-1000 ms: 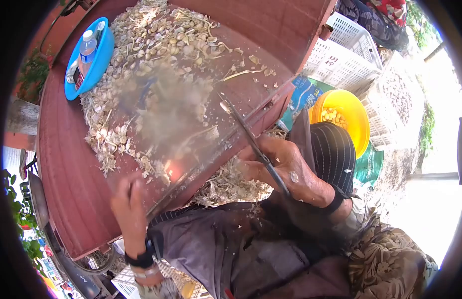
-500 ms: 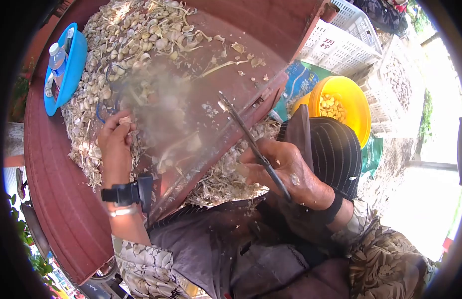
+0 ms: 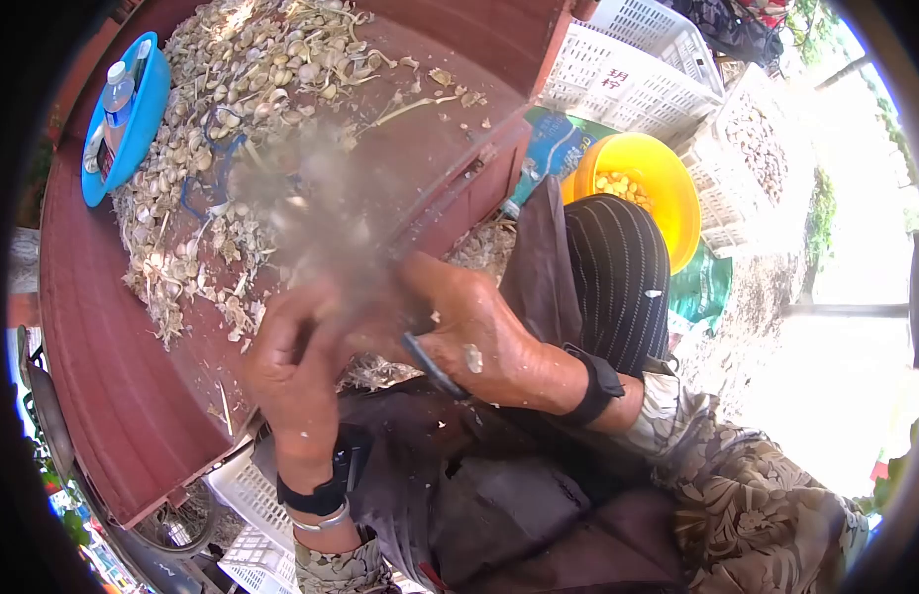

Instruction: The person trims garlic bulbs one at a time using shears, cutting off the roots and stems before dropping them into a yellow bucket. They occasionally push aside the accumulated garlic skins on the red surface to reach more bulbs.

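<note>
Over my lap my two hands meet, their fingertips blurred by a smudge in the middle of the view. My left hand is closed in a pinch; the garlic it held a moment ago is hidden in the blur. My right hand is wrapped round a slim dark knife-like tool, whose lower end sticks out below the palm. The tool's tip cannot be made out. Beyond the hands, a heap of garlic with dry skins and stalks lies on a red-brown metal bed.
A blue basin with a bottle stands at the left of the heap. Right of my knee, a yellow bucket holds pale peeled cloves. White plastic crates stand behind it, one filled with garlic.
My left hand has come back from the heap toward my lap. The right hand has moved left with the tool, and the two hands now meet. The view has shifted slightly.
</note>
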A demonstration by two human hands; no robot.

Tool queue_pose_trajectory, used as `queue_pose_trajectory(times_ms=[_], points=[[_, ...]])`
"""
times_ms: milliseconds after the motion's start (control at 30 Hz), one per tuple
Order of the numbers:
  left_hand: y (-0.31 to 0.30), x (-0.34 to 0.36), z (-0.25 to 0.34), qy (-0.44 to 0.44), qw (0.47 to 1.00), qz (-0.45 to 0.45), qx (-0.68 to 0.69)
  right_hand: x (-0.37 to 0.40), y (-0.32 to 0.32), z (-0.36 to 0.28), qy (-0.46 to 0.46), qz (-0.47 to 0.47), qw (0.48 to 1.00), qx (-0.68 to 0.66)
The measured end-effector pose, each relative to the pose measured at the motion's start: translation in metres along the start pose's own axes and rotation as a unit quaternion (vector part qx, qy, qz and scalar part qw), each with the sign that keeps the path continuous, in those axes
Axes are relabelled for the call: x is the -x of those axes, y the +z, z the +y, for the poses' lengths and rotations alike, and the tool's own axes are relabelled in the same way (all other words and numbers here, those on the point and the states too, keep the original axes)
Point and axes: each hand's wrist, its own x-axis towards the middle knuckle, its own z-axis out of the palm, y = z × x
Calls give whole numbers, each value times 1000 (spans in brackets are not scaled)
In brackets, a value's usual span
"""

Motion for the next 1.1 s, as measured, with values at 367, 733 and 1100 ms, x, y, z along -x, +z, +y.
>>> queue_pose_trajectory(times_ms=[367,733,1100], points=[[13,37,36,-1,993,-11,117,14,-4,-13,35,43,998,8],[17,45,37,-11,983,-29,182,32,-14,-27,91,-66,975,-192],[30,51,11,-128,914,-22,385,32,-17,-38,180,-52,933,-306]])
